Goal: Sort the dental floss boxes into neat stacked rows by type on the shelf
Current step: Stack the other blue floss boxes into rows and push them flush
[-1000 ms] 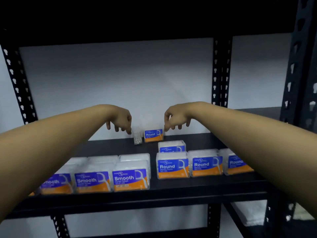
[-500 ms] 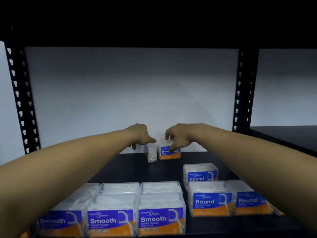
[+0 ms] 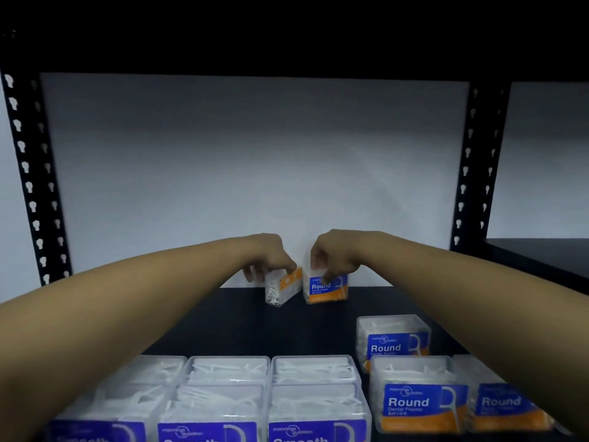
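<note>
Round floss box (image 3: 326,288) at shelf (image 3: 223,320) back now gripped by my right hand (image 3: 334,260), fingers curled over top edge. Left hand (image 3: 271,260) grips neighbouring box (image 3: 283,290), now turned so orange label face shows; half second ago only clear end faced me. Both boxes look tipped compared with before. View has closed in; Smooth rows (image 3: 223,393) and Round rows (image 3: 420,397) sit larger at shelf front.

Clear glossy plastic floss boxes (image 3: 417,397) with shiny printed labels sit on a matt black metal shelf (image 3: 223,320).
</note>
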A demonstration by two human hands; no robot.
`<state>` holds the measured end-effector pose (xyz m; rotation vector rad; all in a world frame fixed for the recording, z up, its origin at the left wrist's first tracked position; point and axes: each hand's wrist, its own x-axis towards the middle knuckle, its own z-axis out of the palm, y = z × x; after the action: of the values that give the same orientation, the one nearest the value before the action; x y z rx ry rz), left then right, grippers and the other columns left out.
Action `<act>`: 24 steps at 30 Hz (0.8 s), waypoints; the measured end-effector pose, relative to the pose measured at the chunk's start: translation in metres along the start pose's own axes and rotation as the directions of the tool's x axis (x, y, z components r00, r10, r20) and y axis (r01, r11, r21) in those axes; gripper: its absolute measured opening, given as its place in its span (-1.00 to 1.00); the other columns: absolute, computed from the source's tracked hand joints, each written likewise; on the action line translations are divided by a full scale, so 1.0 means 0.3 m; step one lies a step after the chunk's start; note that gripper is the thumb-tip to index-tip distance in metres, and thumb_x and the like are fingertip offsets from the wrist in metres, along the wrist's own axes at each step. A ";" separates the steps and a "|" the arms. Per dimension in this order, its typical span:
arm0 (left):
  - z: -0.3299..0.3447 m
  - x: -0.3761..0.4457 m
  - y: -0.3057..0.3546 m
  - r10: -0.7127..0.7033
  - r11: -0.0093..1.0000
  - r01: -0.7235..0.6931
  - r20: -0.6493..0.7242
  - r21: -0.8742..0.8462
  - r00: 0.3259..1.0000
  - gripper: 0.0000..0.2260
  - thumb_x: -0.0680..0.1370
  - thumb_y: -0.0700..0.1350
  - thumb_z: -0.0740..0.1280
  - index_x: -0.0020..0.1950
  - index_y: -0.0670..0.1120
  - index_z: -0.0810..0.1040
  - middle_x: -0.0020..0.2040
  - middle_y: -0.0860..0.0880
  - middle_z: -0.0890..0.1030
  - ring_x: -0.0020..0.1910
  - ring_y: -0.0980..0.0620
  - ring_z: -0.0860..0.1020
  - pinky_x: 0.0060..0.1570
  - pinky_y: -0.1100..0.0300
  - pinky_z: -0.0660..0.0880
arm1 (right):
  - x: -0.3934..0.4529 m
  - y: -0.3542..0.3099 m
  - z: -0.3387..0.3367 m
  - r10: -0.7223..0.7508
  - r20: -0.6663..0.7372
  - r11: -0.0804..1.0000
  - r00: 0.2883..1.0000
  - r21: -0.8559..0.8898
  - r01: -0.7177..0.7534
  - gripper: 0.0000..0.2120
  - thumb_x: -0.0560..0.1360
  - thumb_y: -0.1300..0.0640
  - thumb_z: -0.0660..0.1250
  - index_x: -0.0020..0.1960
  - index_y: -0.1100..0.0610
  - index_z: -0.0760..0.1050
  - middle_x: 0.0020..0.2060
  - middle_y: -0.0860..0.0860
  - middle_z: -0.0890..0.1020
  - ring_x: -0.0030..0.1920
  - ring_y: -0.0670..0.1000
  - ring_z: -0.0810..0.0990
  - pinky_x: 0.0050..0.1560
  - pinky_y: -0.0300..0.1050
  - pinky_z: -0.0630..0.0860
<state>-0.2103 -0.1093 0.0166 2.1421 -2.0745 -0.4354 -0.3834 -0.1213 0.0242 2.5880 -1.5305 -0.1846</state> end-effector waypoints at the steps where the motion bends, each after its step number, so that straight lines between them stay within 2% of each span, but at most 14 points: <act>1: -0.004 0.003 0.000 0.008 1.000 -0.008 0.001 0.018 1.000 -0.65 0.49 0.05 0.40 0.10 -0.19 0.61 0.00 -0.14 0.67 -0.06 -0.12 0.71 -0.19 0.06 0.67 | 0.002 0.004 0.001 -0.003 -0.004 1.000 1.000 0.009 0.003 -0.52 0.48 -0.02 0.53 0.36 0.04 0.55 0.27 0.02 0.62 0.14 0.03 0.57 0.17 -0.07 0.54; 3: -0.012 0.013 0.003 0.028 0.997 -0.028 -0.004 0.065 1.000 -0.67 0.49 0.04 0.41 0.15 -0.14 0.63 0.07 -0.12 0.65 0.02 -0.10 0.66 -0.11 0.05 0.67 | 0.005 0.013 0.005 -0.005 -0.005 0.999 1.000 0.039 0.005 -0.53 0.48 -0.02 0.54 0.35 0.04 0.56 0.27 0.01 0.62 0.12 0.01 0.57 0.18 -0.06 0.55; 6: -0.027 0.017 0.009 0.054 0.988 -0.054 0.005 0.145 0.999 -0.67 0.51 0.00 0.43 0.23 -0.11 0.62 0.18 -0.10 0.62 0.14 -0.09 0.62 0.05 0.00 0.65 | 0.006 0.020 0.003 -0.006 -0.002 0.999 1.000 0.053 0.006 -0.52 0.48 -0.02 0.54 0.35 0.03 0.56 0.28 0.00 0.63 0.20 0.04 0.59 0.21 -0.03 0.56; 9: -0.046 0.018 -0.001 0.066 0.977 -0.074 0.043 0.200 0.997 -0.64 0.51 -0.06 0.45 0.29 -0.07 0.60 0.22 -0.08 0.61 0.17 -0.07 0.60 0.14 -0.03 0.63 | 0.008 0.017 -0.001 -0.014 -0.004 0.999 1.000 0.036 0.014 -0.53 0.46 -0.04 0.55 0.33 0.01 0.57 0.26 -0.01 0.63 0.18 0.04 0.60 0.20 -0.03 0.57; 11: -0.056 0.021 -0.020 0.093 0.967 -0.105 0.063 0.233 0.994 -0.61 0.47 -0.13 0.49 0.29 -0.01 0.61 0.20 -0.03 0.61 0.16 -0.06 0.60 0.12 -0.02 0.63 | 0.015 0.019 -0.001 -0.008 -0.008 1.000 1.000 0.019 0.008 -0.53 0.44 -0.05 0.57 0.30 -0.02 0.58 0.22 -0.01 0.64 0.14 0.04 0.61 0.20 0.00 0.59; 14: -0.060 0.031 -0.051 0.233 0.927 -0.240 0.059 0.288 0.971 -0.61 0.43 -0.29 0.49 0.20 0.04 0.68 0.11 0.07 0.63 0.09 0.01 0.59 0.05 0.13 0.59 | 0.025 0.018 -0.004 0.005 -0.006 1.000 1.000 0.005 -0.005 -0.55 0.41 -0.07 0.59 0.26 -0.05 0.60 0.19 -0.01 0.65 0.12 0.07 0.63 0.17 0.04 0.61; 16: -0.057 0.029 -0.070 0.331 0.915 -0.328 0.029 0.237 0.943 -0.60 0.44 -0.39 0.40 0.12 0.03 0.74 -0.03 0.16 0.62 -0.04 0.10 0.54 -0.08 0.25 0.49 | 0.030 0.011 -0.010 0.002 -0.001 1.000 1.000 -0.018 -0.002 -0.55 0.41 -0.06 0.59 0.25 -0.05 0.61 0.18 0.00 0.65 0.11 0.06 0.63 0.15 0.02 0.62; 18: -0.052 0.032 -0.084 0.400 0.907 -0.386 -0.055 0.171 0.915 -0.58 0.46 -0.43 0.28 0.09 -0.01 0.75 -0.04 0.15 0.63 -0.02 0.10 0.55 -0.08 0.28 0.47 | 0.034 0.005 -0.016 -0.001 -0.001 0.999 1.000 -0.048 0.001 -0.56 0.40 -0.06 0.60 0.24 -0.04 0.62 0.15 0.00 0.64 0.09 0.05 0.61 0.12 -0.02 0.59; 20: -0.042 0.036 -0.086 0.404 0.914 -0.389 -0.156 0.116 0.902 -0.70 0.52 -0.35 0.30 0.08 -0.06 0.73 -0.02 0.09 0.65 -0.04 0.10 0.56 -0.08 0.30 0.46 | 0.038 0.003 -0.020 0.000 0.004 0.998 1.000 -0.057 0.000 -0.57 0.40 -0.06 0.60 0.23 -0.05 0.62 0.14 -0.01 0.64 0.09 0.05 0.61 0.12 -0.03 0.59; 22: -0.031 0.041 -0.080 0.355 0.935 -0.350 -0.204 0.061 0.912 -0.89 0.55 -0.15 0.40 0.06 -0.08 0.68 -0.01 0.04 0.67 -0.03 0.05 0.59 -0.04 0.24 0.52 | 0.042 0.002 -0.023 0.001 0.012 0.999 1.000 -0.053 -0.001 -0.58 0.40 -0.06 0.60 0.22 -0.04 0.63 0.15 -0.01 0.64 0.11 0.05 0.61 0.14 -0.01 0.59; 24: -0.024 0.041 -0.070 0.272 0.962 -0.266 -0.141 0.058 0.952 -0.76 0.53 0.07 0.45 0.04 -0.07 0.61 -0.02 -0.01 0.67 -0.04 0.02 0.63 -0.06 0.13 0.59 | 0.045 0.001 -0.024 -0.001 0.019 0.999 1.000 -0.054 0.002 -0.58 0.40 -0.05 0.60 0.22 -0.03 0.62 0.15 -0.01 0.63 0.10 0.04 0.60 0.15 0.00 0.59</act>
<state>-0.1878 -0.1213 0.0160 1.8090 -2.2594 -0.1994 -0.3760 -0.1329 0.0307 2.5534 -1.5082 -0.2472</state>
